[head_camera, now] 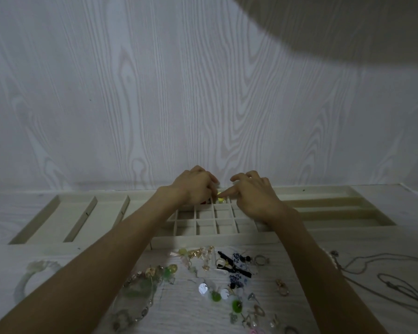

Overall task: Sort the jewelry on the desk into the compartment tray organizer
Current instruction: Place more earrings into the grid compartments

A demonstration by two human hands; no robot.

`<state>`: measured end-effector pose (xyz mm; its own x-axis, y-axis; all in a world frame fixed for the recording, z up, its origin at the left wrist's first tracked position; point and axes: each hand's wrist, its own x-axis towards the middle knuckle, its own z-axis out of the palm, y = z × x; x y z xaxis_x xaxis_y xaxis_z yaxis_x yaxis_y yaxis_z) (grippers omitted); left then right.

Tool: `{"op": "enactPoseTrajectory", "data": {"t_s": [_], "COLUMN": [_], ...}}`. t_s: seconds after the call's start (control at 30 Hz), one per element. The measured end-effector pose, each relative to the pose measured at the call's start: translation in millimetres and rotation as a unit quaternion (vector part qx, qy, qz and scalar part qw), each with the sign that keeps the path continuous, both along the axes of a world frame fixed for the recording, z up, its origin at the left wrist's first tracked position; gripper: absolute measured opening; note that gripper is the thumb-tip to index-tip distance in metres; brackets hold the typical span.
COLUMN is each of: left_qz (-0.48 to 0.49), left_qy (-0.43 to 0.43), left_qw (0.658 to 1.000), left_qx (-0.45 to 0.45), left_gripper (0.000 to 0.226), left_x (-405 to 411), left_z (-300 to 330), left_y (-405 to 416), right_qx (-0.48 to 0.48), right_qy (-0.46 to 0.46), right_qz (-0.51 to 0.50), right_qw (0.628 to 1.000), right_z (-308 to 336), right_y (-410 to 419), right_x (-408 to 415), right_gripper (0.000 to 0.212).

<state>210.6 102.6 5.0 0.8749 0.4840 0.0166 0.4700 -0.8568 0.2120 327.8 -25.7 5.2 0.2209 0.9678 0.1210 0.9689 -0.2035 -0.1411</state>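
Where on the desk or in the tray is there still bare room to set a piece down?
Free: the small grid cells nearest the person, between the forearms, and the long slots at the tray organizer's left and right. Crowded: the desk strip before the tray, strewn with earrings, beads and chains. Both hands cover the far grid cells.

Both bare forearms reach forward, wrists close together. The left hand [195, 186] curls its fingers downward, possibly pinching something. The right hand [252, 195] points its index finger leftward, other fingers bent.
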Motion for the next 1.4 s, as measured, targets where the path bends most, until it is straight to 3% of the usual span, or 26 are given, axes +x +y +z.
{"op": "enactPoseTrajectory", "data": {"t_s": [0.33, 0.5, 0.7, 0.83, 1.03, 1.2, 1.4], "left_qz": [0.008, 0.017, 0.012, 0.018, 0.037, 0.080, 0.090], "left_qy": [-0.003, -0.005, -0.019, -0.087, -0.200, -0.244, -0.305], "left_qw": [1.000, 1.000, 1.000, 0.996, 0.972, 0.957, 0.931], "left_qx": [-0.007, -0.022, -0.012, -0.013, -0.119, -0.138, -0.179], "left_gripper": [0.033, 0.033, 0.028, 0.029, 0.028, 0.033, 0.034], "left_x": [-1, 1, -3, -23, -87, -136, -148], "left_z": [-1, -2, 10, 31, 34, 7, -26], "left_y": [1, 3, 3, -9, -49, -83, -120], "right_qx": [0.016, 0.089, 0.140, 0.140, 0.056, 0.001, 0.002], "right_qy": [0.075, 0.110, 0.116, 0.133, 0.163, 0.148, 0.178], "right_qz": [-0.021, -0.043, -0.062, -0.034, 0.060, 0.086, 0.093], "right_qw": [0.997, 0.989, 0.981, 0.981, 0.983, 0.985, 0.980], "right_z": [0, 0, 11, 34, 60, 41, 10], "right_y": [0, 2, -2, -16, -52, -98, -119], "right_x": [0, 4, 14, 17, -12, -43, -71], "right_gripper": [0.048, 0.056, 0.049, 0.040, 0.024, 0.018, 0.015]}}
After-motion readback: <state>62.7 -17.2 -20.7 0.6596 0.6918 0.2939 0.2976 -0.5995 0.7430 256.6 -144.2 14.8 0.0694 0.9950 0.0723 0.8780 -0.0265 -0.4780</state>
